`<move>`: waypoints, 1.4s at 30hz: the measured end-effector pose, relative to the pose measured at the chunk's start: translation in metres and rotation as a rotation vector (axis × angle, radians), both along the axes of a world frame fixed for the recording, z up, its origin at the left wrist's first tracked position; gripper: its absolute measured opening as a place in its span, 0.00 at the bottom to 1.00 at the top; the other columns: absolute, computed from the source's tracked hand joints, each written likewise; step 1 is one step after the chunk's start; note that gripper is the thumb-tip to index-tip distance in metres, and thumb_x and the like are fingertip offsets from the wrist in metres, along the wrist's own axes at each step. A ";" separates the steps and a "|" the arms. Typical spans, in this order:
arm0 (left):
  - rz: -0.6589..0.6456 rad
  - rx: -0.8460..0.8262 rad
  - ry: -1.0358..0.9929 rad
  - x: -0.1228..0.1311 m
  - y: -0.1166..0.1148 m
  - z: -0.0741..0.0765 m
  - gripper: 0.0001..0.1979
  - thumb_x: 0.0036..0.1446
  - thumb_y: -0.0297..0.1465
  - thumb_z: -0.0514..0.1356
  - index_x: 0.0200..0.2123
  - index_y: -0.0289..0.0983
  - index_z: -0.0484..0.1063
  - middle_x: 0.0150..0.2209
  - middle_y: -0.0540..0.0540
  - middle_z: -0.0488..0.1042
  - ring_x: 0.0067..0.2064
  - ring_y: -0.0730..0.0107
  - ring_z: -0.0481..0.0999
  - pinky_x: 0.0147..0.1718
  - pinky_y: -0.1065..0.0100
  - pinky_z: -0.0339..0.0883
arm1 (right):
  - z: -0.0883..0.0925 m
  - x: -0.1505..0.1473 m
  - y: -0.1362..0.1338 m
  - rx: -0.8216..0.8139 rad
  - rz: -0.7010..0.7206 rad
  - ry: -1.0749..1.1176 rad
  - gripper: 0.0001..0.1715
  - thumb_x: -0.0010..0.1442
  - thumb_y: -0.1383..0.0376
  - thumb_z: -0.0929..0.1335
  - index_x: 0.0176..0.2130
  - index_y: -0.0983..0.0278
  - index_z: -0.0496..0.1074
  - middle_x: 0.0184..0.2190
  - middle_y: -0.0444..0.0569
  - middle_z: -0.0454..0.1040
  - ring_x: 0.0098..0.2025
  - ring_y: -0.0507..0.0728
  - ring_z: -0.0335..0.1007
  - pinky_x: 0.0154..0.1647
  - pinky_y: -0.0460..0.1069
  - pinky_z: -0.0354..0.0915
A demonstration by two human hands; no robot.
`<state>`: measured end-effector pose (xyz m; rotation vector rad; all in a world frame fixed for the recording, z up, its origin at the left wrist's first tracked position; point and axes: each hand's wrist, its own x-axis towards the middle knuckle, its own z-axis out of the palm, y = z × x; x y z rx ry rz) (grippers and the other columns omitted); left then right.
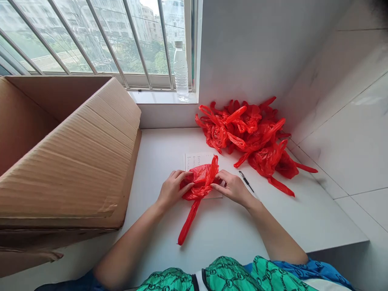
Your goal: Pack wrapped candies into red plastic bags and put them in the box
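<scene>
Between my two hands is a red plastic bag (200,174), knotted, one handle pointing up and the other trailing toward me. My left hand (173,186) pinches its left side with thumb and fingers. On the right side, my right hand (232,185) grips the bag close to the knot. What the bag contains, if anything, cannot be made out. Beneath it lies a sheet of paper (191,160) with printed marks, mostly covered by the bag and hands. A black pen (246,181) rests just beyond my right hand.
A heap of red plastic bags (242,129) lies at the back right against the wall. To the left stands a large open cardboard box (91,161). On the sill by the barred window is a clear water bottle (181,74). The white table (157,149) ends at the right front edge.
</scene>
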<state>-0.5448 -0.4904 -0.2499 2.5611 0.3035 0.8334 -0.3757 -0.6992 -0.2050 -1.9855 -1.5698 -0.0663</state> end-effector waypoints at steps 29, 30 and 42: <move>0.034 0.075 0.213 0.007 -0.019 -0.013 0.32 0.69 0.43 0.47 0.72 0.43 0.45 0.69 0.44 0.57 0.71 0.49 0.49 0.66 0.43 0.42 | -0.031 -0.011 0.018 -0.118 -0.142 -0.297 0.31 0.67 0.49 0.64 0.63 0.58 0.66 0.63 0.53 0.66 0.67 0.69 0.55 0.67 0.71 0.49; 0.036 0.073 0.214 0.007 -0.019 -0.013 0.32 0.69 0.43 0.47 0.72 0.43 0.45 0.69 0.44 0.57 0.71 0.50 0.49 0.67 0.43 0.42 | -0.030 -0.011 0.018 -0.118 -0.143 -0.302 0.31 0.67 0.49 0.64 0.63 0.59 0.66 0.63 0.54 0.67 0.67 0.68 0.56 0.67 0.71 0.49; 0.079 0.050 0.194 0.009 -0.019 -0.016 0.34 0.66 0.45 0.50 0.70 0.37 0.49 0.69 0.39 0.56 0.71 0.51 0.49 0.68 0.46 0.42 | -0.031 -0.046 0.032 -0.101 -0.005 -0.482 0.38 0.70 0.46 0.56 0.70 0.62 0.51 0.71 0.50 0.52 0.72 0.64 0.45 0.71 0.71 0.34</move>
